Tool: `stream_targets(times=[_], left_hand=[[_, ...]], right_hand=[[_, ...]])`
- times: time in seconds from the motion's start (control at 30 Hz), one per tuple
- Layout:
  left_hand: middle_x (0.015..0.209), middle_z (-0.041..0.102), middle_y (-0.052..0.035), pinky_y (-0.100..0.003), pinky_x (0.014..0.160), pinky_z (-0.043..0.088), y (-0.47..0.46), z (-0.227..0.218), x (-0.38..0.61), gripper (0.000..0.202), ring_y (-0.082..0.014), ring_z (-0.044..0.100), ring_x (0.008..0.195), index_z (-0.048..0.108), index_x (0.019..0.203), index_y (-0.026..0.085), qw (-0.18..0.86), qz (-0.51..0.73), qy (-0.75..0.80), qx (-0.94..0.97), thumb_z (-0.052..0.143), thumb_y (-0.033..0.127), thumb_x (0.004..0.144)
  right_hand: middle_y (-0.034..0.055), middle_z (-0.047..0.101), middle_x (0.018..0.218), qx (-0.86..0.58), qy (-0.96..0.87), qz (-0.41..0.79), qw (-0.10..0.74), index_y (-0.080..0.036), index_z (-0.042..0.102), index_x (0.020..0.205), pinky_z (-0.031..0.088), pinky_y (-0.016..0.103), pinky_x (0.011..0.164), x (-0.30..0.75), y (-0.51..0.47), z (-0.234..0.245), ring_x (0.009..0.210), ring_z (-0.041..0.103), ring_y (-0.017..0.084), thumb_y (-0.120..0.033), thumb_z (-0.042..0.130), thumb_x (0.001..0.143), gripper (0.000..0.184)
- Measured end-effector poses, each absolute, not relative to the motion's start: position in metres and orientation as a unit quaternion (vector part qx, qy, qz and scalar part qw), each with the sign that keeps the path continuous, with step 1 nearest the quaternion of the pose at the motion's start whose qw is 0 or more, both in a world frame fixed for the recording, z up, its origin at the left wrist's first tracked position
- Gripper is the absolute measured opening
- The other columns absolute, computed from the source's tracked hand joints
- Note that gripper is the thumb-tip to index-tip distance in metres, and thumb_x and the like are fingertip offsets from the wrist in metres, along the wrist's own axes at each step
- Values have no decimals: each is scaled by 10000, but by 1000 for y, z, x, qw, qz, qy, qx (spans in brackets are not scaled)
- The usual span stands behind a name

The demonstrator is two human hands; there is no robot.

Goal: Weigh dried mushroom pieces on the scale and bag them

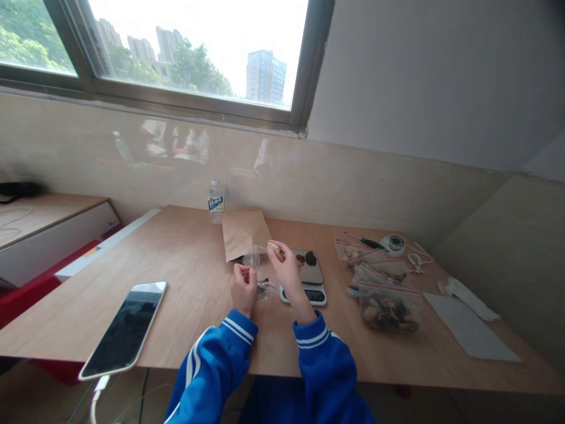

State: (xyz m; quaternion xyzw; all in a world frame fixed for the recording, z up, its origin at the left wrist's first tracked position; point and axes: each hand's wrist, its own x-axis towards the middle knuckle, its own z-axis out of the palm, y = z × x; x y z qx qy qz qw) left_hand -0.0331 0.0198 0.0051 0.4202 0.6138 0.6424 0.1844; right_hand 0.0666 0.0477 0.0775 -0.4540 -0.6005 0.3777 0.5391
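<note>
My left hand (243,288) grips the edge of a small clear zip bag (257,259), holding it up just above the wooden table (185,259). My right hand (286,266) pinches a pale, light-brown piece (274,249) right at the bag's mouth. Behind my right hand sits a small digital scale (314,281) with dark pieces (311,258) on its platform. Both arms wear blue sleeves with white stripes.
A brown paper envelope (243,234) and a water bottle (216,202) stand behind the hands. Zip bags of dried pieces (387,303) lie to the right, with a screwdriver (365,241), a tape measure (394,243) and grey sheet (468,333). A phone (126,328) overhangs the near-left edge.
</note>
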Motion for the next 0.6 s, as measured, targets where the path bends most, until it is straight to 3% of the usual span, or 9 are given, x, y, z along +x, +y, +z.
stream_targets(times=[0.1, 0.2, 0.33, 0.43, 0.53, 0.6], left_hand=[[563, 525, 42, -239, 485, 406, 20, 8, -33, 185, -132, 533, 473, 431, 722, 213, 206, 653, 610, 399, 501, 373, 785], [569, 542, 35, -236, 478, 403, 21, 9, -32, 199, -134, 543, 480, 434, 722, 210, 221, 662, 599, 392, 522, 382, 772], [514, 510, 57, -230, 461, 382, 21, 8, -32, 208, -127, 515, 443, 424, 729, 216, 236, 665, 600, 377, 514, 394, 784], [503, 501, 59, -229, 442, 373, 22, 6, -33, 230, -130, 515, 436, 430, 740, 218, 250, 673, 597, 358, 518, 425, 785], [510, 507, 56, -230, 436, 376, 23, 5, -33, 247, -135, 528, 442, 437, 749, 217, 253, 677, 593, 355, 531, 444, 776], [521, 518, 53, -231, 439, 382, 25, 5, -33, 250, -140, 542, 453, 441, 751, 216, 249, 677, 594, 356, 536, 446, 771]], right_hand=[[96, 646, 1102, -466, -637, 315, 527, -180, 637, 1074, 453, 368, 924, 57, 50, 61, 1032, 582, 214, -294, 595, 772, 325], [120, 627, 1130, -481, -650, 303, 504, -170, 602, 1155, 468, 367, 904, 53, 45, 53, 1038, 586, 226, -308, 624, 756, 423], [97, 657, 1057, -458, -685, 270, 498, -193, 639, 1084, 475, 354, 867, 61, 42, 63, 974, 599, 203, -344, 465, 880, 308], [85, 641, 1051, -488, -699, 131, 506, -214, 672, 976, 400, 401, 955, 84, 52, 64, 1044, 545, 212, -297, 388, 910, 303], [116, 544, 1229, -529, -727, 15, 438, -218, 647, 1075, 328, 473, 1007, 113, 70, 45, 1197, 432, 262, -279, 445, 871, 294], [128, 517, 1261, -532, -767, 1, 360, -217, 617, 1140, 329, 492, 998, 128, 82, 27, 1209, 419, 284, -298, 499, 846, 328]])
